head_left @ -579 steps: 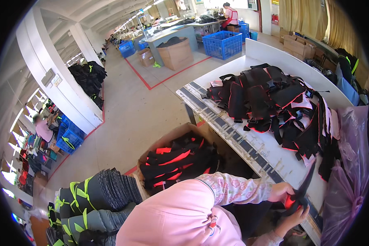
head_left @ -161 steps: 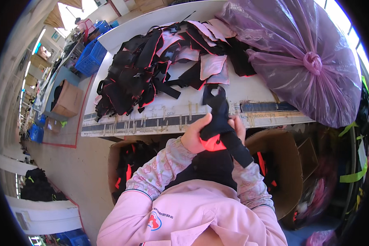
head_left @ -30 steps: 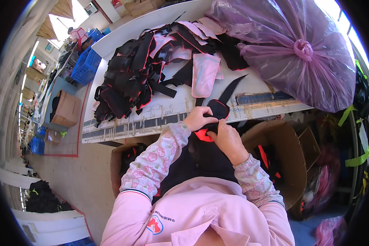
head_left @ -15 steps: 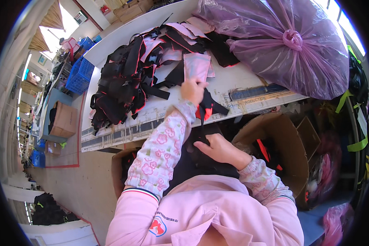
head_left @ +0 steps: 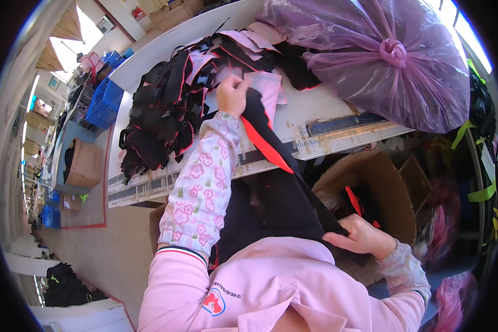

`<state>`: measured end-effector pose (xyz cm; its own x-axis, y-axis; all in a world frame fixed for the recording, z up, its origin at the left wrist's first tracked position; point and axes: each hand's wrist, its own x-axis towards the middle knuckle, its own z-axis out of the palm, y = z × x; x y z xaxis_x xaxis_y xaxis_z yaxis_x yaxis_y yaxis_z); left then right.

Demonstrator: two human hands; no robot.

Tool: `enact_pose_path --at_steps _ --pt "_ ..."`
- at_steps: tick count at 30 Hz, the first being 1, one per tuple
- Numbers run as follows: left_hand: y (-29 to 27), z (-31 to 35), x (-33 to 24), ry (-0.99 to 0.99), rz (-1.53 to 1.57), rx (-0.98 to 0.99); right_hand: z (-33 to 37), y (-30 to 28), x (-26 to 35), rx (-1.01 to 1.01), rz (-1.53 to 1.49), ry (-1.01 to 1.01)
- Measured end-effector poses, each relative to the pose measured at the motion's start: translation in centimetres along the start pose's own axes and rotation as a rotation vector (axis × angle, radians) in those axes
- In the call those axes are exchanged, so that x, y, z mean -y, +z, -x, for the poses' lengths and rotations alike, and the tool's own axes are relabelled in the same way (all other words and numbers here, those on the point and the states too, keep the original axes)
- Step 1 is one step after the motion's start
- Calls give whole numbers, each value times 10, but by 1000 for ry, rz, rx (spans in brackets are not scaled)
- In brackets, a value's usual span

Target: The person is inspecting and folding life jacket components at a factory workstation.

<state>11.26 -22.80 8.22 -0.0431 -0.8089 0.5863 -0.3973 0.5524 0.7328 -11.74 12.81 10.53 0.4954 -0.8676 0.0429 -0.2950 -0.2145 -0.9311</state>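
A long black fabric strap piece (head_left: 280, 145) with a bright orange-red side runs taut and slanting from the table top down toward my right. Its upper end is pinched in my left hand (head_left: 232, 97), beside a pale pink flat piece (head_left: 266, 88) on the table. My right hand (head_left: 364, 237) closes on the lower end, near my body and past the table's front edge. To the left of my left hand lies a heap of black fabric pieces (head_left: 163, 110) with red edges, some with pale pink faces. Dark cloth (head_left: 282, 205) covers the area below the strap.
A large tied purple plastic bag (head_left: 393, 52) fills the right of the white table (head_left: 310, 102). Below it stands an open cardboard box (head_left: 390, 182) with black and red pieces inside. Blue crates (head_left: 105, 102) and another carton (head_left: 84, 162) stand off to the left.
My left hand has moved left and up over the table, while my right hand has moved right and down. Between them the black strap piece is now stretched out, showing its orange-red side.
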Motion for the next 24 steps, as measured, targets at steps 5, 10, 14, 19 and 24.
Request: enact_pose_path --at_steps 5,10,14,19,24 --pt "14 -5 -22 -273 455 485 109 20 -54 -18 642 475" --pt "20 40 119 -523 -557 289 193 60 -140 416 787 720" --pt "19 78 154 -647 -433 489 90 36 -147 201 387 690" --pt "1 49 49 -204 -43 498 -44 -48 -122 -485 450 103" --pt "-64 -9 -70 346 -218 673 -153 -102 -82 -906 5 -146"
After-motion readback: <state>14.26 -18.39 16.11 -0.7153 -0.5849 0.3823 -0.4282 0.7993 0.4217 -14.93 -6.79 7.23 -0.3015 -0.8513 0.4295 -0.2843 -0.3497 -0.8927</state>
